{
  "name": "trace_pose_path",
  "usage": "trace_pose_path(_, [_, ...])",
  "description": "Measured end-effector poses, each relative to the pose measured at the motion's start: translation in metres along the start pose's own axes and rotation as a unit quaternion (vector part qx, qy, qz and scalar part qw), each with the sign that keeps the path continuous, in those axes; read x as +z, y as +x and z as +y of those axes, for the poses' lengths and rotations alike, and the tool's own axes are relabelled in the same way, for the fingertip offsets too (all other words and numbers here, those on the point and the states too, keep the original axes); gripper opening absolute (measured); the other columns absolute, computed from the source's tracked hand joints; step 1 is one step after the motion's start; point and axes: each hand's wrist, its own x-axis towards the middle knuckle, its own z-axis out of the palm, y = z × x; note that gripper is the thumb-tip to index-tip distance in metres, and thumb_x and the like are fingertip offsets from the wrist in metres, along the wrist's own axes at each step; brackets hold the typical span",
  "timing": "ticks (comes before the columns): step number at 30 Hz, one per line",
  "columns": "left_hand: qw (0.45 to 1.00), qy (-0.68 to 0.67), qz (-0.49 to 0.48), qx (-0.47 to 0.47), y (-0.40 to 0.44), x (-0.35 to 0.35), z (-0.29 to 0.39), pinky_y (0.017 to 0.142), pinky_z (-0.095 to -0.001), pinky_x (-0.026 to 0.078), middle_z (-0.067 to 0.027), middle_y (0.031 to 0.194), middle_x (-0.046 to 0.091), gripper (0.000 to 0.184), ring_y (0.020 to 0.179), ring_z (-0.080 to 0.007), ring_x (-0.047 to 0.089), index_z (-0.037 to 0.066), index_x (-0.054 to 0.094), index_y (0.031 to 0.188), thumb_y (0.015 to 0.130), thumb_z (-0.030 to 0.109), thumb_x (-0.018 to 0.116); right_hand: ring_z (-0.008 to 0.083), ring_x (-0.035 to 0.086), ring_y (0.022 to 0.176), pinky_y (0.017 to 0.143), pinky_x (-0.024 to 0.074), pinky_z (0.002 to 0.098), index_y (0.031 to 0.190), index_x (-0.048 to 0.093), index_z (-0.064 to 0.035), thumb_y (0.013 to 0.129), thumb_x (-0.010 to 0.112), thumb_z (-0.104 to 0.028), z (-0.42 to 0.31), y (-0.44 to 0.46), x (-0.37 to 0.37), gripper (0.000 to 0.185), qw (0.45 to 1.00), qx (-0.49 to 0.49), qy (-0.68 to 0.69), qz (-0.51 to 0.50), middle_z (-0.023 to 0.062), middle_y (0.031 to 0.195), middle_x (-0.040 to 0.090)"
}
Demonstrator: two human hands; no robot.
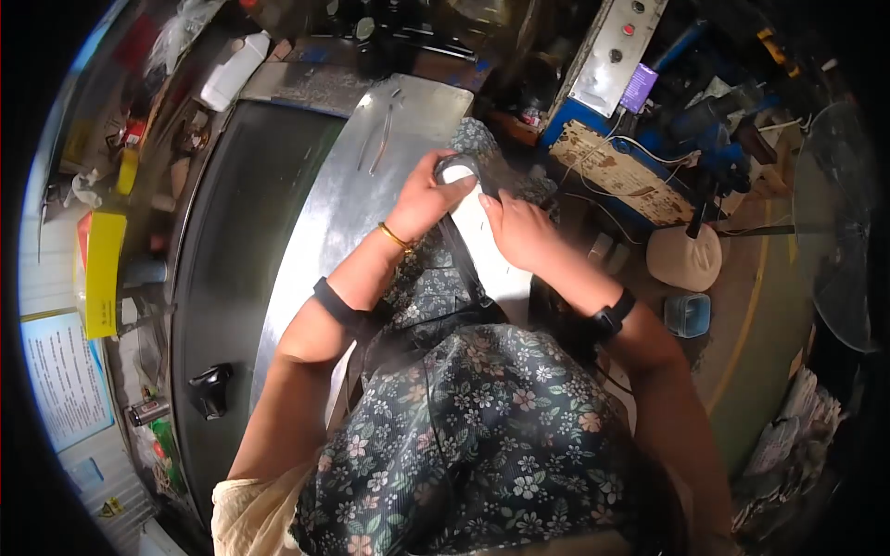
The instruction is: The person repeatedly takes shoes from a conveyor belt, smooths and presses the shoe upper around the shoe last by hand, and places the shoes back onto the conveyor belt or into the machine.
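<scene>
A long piece like an upturned shoe lies over my lap, its pale flat underside facing up and a dark rim round its rounded end. My left hand wraps that far end, with the thumb pressed on the dark rim. My right hand grips the right-hand side, fingers along the edge near the same end. Under the piece spreads a dark floral apron. A shiny metal plate reaches away to the left of my hands, with a thin metal tool on it.
Left of the plate runs a dark conveyor belt, bearing a small black shoe-like piece. To the right stand a cream plastic jug and a blue tub. A control panel and a purple box are at the upper right.
</scene>
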Motion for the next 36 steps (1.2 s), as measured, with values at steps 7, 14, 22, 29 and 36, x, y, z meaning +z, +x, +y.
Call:
trace_pose_path(7, [0.998,-0.031,-0.042,-0.024,-0.007,-0.006,0.012,0.085,-0.0238,0.049,-0.0029,0.108,0.063,0.052,0.095,-0.0102,0.059,0.001,0.048,0.133,0.089,0.012,0.073,0.0298,0.047,0.133,0.111,0.0352,0.0386,0.147,0.034,0.0022,0.106,0.029,-0.049,0.036,-0.041,0.010,0.066,0.944,0.010,0.306,-0.128,0.0213,0.143,0.049])
trace_pose_path(14, [0.896,-0.442,-0.028,-0.019,0.007,-0.020,-0.012,0.110,-0.0392,0.038,-0.0152,0.136,0.056,0.049,0.128,-0.0254,0.051,-0.004,0.048,0.138,0.103,0.030,0.044,0.0210,0.059,0.106,0.094,0.0477,0.0356,0.138,0.045,-0.0014,0.103,0.047,-0.045,0.023,-0.010,0.026,0.056,0.768,0.026,0.633,-0.093,0.0118,0.118,0.063])
trace_pose_path(22, [0.733,0.663,0.138,0.059,-0.029,-0.008,0.025,0.053,-0.0470,0.051,-0.0178,0.078,0.069,0.034,0.061,-0.0362,0.066,0.005,0.058,0.085,0.101,0.030,0.041,0.0441,0.045,0.131,0.108,0.0367,0.0429,0.147,0.022,0.0125,0.101,0.046,-0.047,-0.053,-0.013,0.055,0.079,0.896,0.111,0.427,0.042,0.0380,0.141,0.041])
trace_pose_path(29, [0.930,0.357,0.068,-0.054,-0.119,-0.008,-0.006,0.096,-0.0510,0.046,-0.0406,0.126,0.051,0.069,0.106,-0.0527,0.059,-0.006,0.008,0.152,0.102,0.034,0.037,0.0380,0.049,0.128,0.105,0.0397,0.0410,0.149,0.019,0.0080,0.105,0.042,-0.036,-0.036,-0.020,0.086,0.066,0.888,-0.012,0.454,0.071,0.0305,0.140,0.045])
trace_pose_path(36, [0.993,-0.041,0.048,0.100,-0.076,-0.017,-0.042,0.113,-0.0351,0.032,-0.0173,0.150,0.038,0.063,0.136,-0.0264,0.041,-0.003,0.029,0.149,0.106,0.042,0.037,0.0386,0.047,0.129,0.106,0.0373,0.0404,0.149,0.016,0.0070,0.105,0.042,-0.030,-0.024,-0.032,0.075,0.063,0.910,-0.051,0.408,0.052,0.0293,0.141,0.044])
